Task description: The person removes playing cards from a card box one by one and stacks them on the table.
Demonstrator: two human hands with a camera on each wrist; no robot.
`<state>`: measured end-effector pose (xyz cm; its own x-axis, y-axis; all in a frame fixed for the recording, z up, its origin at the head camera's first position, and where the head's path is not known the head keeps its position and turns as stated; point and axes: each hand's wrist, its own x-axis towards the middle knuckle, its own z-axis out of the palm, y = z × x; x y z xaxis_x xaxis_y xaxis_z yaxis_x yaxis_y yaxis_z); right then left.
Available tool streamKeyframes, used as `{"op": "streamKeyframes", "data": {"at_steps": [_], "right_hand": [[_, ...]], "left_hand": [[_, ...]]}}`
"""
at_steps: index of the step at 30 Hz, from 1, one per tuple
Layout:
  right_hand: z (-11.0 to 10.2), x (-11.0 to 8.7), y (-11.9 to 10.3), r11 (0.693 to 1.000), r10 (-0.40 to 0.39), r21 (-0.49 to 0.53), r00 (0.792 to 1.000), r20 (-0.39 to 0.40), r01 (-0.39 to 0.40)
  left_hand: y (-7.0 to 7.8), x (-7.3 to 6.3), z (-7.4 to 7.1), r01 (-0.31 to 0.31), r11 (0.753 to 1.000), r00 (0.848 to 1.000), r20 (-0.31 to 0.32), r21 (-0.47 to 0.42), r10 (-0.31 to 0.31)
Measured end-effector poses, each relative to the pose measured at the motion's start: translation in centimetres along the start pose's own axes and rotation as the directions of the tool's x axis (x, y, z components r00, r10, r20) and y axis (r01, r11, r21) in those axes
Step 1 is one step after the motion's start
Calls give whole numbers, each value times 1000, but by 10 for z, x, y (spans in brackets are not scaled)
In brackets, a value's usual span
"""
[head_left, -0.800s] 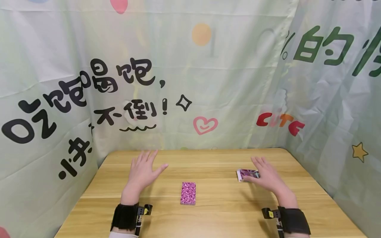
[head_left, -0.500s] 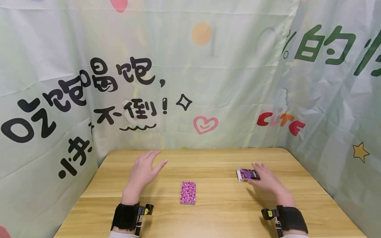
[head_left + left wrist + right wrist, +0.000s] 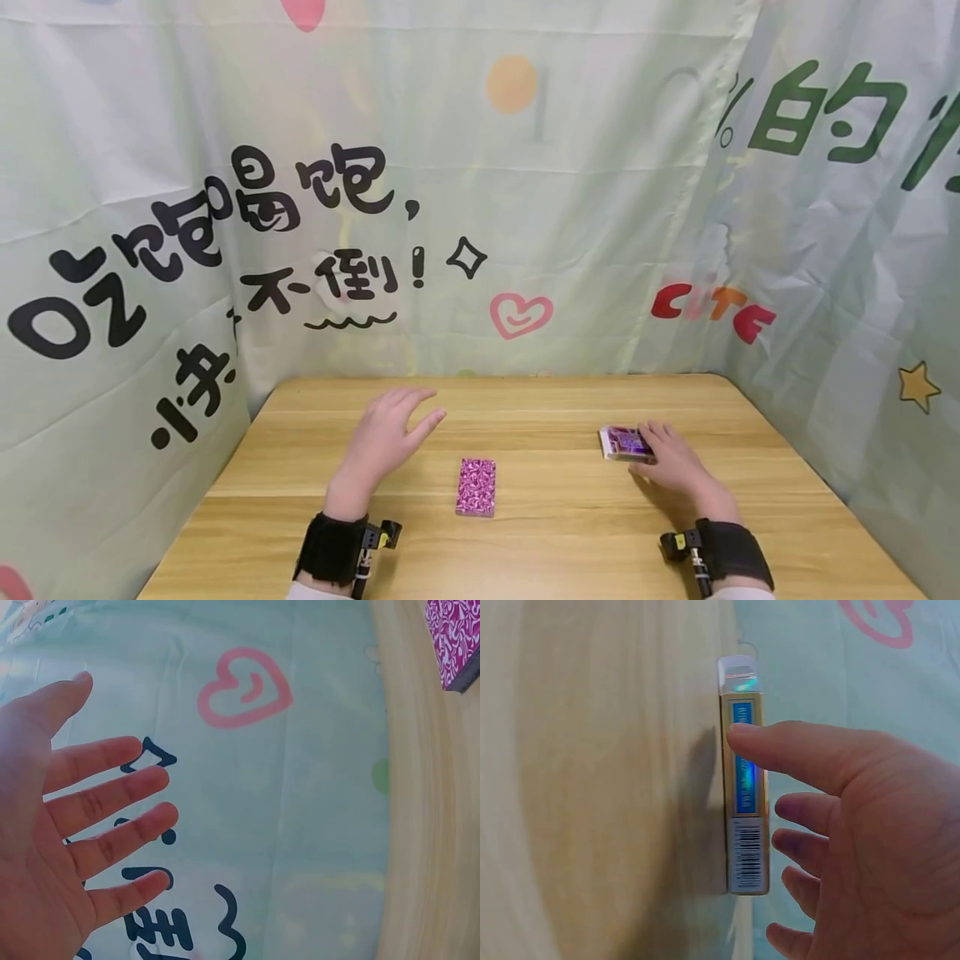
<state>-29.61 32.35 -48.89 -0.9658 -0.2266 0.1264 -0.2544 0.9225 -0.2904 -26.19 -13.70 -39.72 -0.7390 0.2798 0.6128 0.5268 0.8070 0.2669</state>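
Note:
A stack of cards (image 3: 476,487) with a pink-and-white swirled back lies flat near the middle of the table. In the left wrist view one corner of the stack (image 3: 456,641) shows at the upper right. My left hand (image 3: 382,437) hovers up and left of it, fingers spread, holding nothing. To the right lies a shiny purple card box (image 3: 624,443) with a whitish left end. My right hand (image 3: 678,467) is at its right end. In the right wrist view the thumb lies across the box's barcoded side (image 3: 748,855); the fingers are loosely spread, and firm contact is unclear.
The wooden table (image 3: 555,533) ends at a printed cloth (image 3: 585,208) hanging behind it and along both sides. Black wrist straps (image 3: 333,550) with small cameras sit on both forearms.
My right hand has come down to the right end of the card box, its thumb moving off the top. The left hand has drifted a little right. Stack and box have not visibly moved.

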Motion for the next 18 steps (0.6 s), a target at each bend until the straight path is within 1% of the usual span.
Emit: {"op": "streamKeyframes", "data": {"at_steps": [3, 6, 14, 18], "right_hand": [[2, 1, 2, 1000, -7, -16, 1000, -7, 7], [3, 2, 3, 1000, -13, -10, 1000, -18, 13], [-2, 2, -1, 998, -39, 57, 999, -16, 40], [-2, 3, -4, 995, -60, 73, 998, -23, 62]], "left_hand": [[2, 0, 0, 14, 1000, 1000, 20, -1, -14], [4, 0, -1, 21, 1000, 999, 37, 3, -21], [7, 1, 2, 7, 1000, 999, 41, 20, -7], [10, 1, 4, 13, 1000, 998, 59, 19, -14]]}}
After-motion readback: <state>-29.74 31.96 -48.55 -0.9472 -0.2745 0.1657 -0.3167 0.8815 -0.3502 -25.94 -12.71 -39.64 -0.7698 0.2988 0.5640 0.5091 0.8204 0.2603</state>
